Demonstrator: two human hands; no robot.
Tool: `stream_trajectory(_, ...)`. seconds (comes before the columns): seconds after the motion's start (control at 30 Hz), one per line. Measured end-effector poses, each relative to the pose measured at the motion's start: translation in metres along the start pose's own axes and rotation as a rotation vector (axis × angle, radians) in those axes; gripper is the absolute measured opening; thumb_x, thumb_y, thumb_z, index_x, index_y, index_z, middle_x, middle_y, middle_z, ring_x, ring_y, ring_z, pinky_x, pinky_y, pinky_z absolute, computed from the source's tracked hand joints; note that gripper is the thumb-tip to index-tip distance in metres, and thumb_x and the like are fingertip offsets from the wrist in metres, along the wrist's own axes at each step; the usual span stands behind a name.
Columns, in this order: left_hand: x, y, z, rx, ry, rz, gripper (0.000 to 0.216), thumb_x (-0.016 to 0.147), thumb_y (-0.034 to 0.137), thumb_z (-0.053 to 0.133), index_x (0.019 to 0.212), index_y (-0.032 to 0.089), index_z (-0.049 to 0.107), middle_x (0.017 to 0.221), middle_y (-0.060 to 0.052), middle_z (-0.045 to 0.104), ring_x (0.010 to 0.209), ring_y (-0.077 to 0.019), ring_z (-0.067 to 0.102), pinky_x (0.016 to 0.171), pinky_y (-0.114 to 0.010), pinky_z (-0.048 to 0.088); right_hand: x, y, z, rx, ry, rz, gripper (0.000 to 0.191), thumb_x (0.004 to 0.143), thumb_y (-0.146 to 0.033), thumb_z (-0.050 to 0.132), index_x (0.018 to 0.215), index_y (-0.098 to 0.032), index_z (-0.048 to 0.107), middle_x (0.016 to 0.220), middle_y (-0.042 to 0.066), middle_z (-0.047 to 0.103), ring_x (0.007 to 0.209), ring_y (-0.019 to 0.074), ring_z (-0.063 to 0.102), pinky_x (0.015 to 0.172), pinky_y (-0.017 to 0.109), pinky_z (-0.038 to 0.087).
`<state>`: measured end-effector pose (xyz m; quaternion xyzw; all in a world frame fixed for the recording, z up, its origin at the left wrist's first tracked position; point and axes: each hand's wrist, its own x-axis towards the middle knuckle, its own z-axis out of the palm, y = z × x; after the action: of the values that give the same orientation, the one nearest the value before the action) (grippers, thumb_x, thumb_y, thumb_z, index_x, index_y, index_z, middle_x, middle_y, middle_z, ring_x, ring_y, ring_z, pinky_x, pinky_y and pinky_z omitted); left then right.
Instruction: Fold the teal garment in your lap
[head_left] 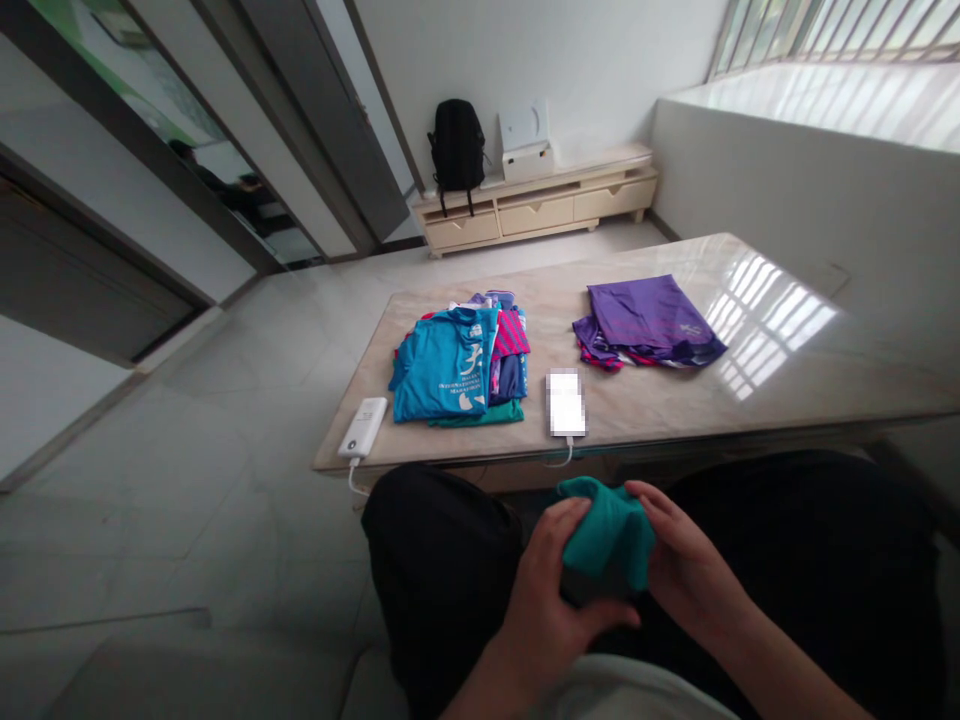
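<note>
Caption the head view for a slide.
Both hands, left and right, grip a teal cloth over the lap, before a table bearing two clothes piles.

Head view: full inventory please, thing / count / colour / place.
teal cloth: 1, teal, bunched over the lap, gripped by both hands
table: 1, pale marble look, glossy, ahead of the knees
folded shirt stack: 1 pile, blue shirt on top, pink, navy and green below, table left
purple garment pile: 1 pile, purple with some red under it, table centre
power bank: 1, white, cabled, table front left corner
phone: 1, blurred screen, cabled, table front edge
low cabinet: 1, cream, back wall
backpack: 1, black, on the cabinet
white box: 1, on the cabinet
left hand: 1, on the cloth
right hand: 1, on the cloth
</note>
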<state>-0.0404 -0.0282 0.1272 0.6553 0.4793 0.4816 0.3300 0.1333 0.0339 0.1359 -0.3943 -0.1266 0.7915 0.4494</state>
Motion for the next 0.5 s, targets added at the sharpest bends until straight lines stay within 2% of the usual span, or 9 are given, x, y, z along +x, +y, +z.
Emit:
stream_trajectory(0.07,0.006,-0.003,0.002,0.036,0.064,0.024,0.041,0.091,0.031,0.075,0.131,0.026,0.062,0.125,-0.008,0.067,0.114,-0.0248,0.064,0.101,-0.037,0.05,-0.003,0.0,-0.002,-0.024,-0.032,0.009,0.035,0.066,-0.039,0.094,0.094,-0.024,0.08,0.087,0.004,0.077,0.073,0.0152,0.07,0.065,0.025,0.057)
stream_trajectory(0.1,0.009,-0.004,0.002,0.035,0.085,0.031,0.023,0.097,0.026,0.066,0.121,0.025,0.067,0.115,-0.007,0.069,0.106,-0.0213,0.066,0.095,-0.033,0.05,-0.005,0.001,-0.005,-0.043,-0.046,0.008,0.033,0.068,-0.038,0.093,0.095,-0.024,0.08,0.088,0.004,0.077,0.073,0.0151,0.07,0.066,0.025,0.057)
stream_trajectory(0.13,0.013,-0.004,0.0,0.021,0.102,0.029,0.014,0.1,0.024,0.06,0.112,0.023,0.068,0.108,-0.005,0.069,0.1,-0.0194,0.066,0.091,-0.03,0.05,-0.005,0.001,-0.008,-0.066,-0.058,0.005,0.032,0.07,-0.039,0.092,0.096,-0.023,0.081,0.089,0.004,0.077,0.074,0.0151,0.07,0.067,0.025,0.058)
stream_trajectory(0.23,0.022,-0.003,-0.003,-0.067,0.136,-0.049,0.016,0.103,0.028,0.055,0.097,0.019,0.067,0.093,-0.003,0.066,0.086,-0.0166,0.062,0.079,-0.026,0.046,-0.005,0.001,-0.022,-0.124,-0.068,-0.013,0.032,0.074,-0.04,0.09,0.098,-0.022,0.081,0.089,0.004,0.076,0.075,0.0133,0.068,0.069,0.024,0.058)
stream_trajectory(0.37,0.02,-0.006,0.005,-0.15,0.112,-0.231,0.036,0.105,0.041,0.051,0.079,0.016,0.059,0.073,0.001,0.051,0.068,-0.012,0.048,0.064,-0.023,0.037,-0.005,-0.005,-0.039,-0.18,-0.086,0.034,0.03,0.076,-0.039,0.088,0.101,-0.024,0.079,0.088,0.002,0.074,0.078,0.0138,0.069,0.072,0.026,0.06)
stream_trajectory(0.5,0.018,-0.015,0.017,-0.226,0.134,-0.386,0.049,0.1,0.058,0.053,0.075,0.016,0.055,0.068,0.002,0.046,0.064,-0.0112,0.041,0.059,-0.022,0.034,-0.008,-0.01,-0.04,-0.244,-0.135,0.029,0.04,0.074,-0.034,0.09,0.111,-0.027,0.076,0.099,0.002,0.075,0.086,0.0162,0.072,0.074,0.028,0.061)
